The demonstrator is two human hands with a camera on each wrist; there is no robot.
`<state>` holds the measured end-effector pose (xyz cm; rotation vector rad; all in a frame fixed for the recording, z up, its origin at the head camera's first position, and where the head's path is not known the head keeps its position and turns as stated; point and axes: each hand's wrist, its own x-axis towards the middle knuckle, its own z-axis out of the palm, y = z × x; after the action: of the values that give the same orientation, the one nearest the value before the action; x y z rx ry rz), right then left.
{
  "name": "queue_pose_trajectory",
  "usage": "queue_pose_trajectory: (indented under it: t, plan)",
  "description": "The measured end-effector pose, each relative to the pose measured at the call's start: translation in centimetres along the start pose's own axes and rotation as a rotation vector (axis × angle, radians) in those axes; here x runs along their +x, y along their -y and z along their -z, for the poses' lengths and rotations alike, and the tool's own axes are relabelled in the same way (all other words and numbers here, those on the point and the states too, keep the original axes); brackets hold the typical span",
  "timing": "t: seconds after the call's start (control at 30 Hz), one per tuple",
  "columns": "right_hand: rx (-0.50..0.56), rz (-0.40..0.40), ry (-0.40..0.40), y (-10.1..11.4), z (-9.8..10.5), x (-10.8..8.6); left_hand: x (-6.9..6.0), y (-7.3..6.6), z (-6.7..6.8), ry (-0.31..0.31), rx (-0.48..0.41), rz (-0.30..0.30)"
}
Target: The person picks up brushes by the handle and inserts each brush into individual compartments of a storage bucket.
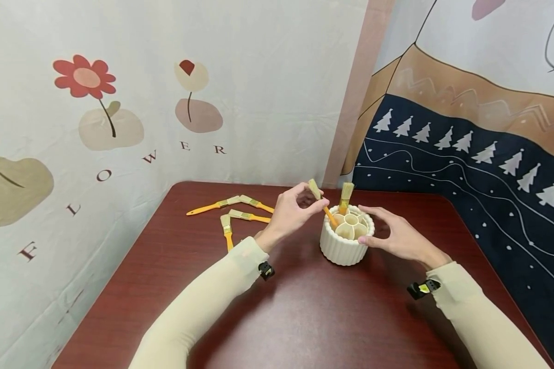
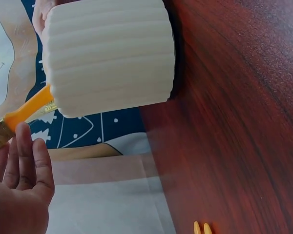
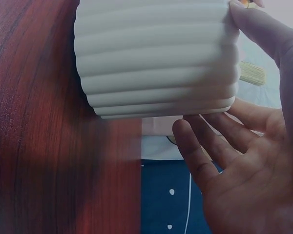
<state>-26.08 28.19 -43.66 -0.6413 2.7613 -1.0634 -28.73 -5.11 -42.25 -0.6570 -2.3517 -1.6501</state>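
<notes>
A white ribbed brush holder (image 1: 344,250) with petal-shaped compartments stands on the table. My left hand (image 1: 290,211) pinches a paintbrush (image 1: 331,217) near its metal band, bristles up; the tip of its orange handle is down inside a left compartment. In the left wrist view that orange handle (image 2: 31,106) slants in over the rim. A second paintbrush (image 1: 345,197) stands upright at the back of the holder. My right hand (image 1: 399,237) holds the holder's right side, thumb at the near rim and fingers round the far side. In the right wrist view the thumb (image 3: 261,27) presses the rim.
Several paintbrushes with orange handles lie at the table's back left, among them one brush (image 1: 212,206) angled along the edge and another (image 1: 226,231) partly behind my left forearm. The dark red table (image 1: 323,318) meets printed cloth hangings (image 1: 277,102) at the back and right.
</notes>
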Motion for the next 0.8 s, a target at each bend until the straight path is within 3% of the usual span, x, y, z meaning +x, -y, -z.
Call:
queue_pose_trajectory:
  t: [0.8]
  plan:
    - [-0.01,0.01,-0.005,0.1,0.1,-0.1,0.3,0.7,-1.4,0.101,0.062,0.108]
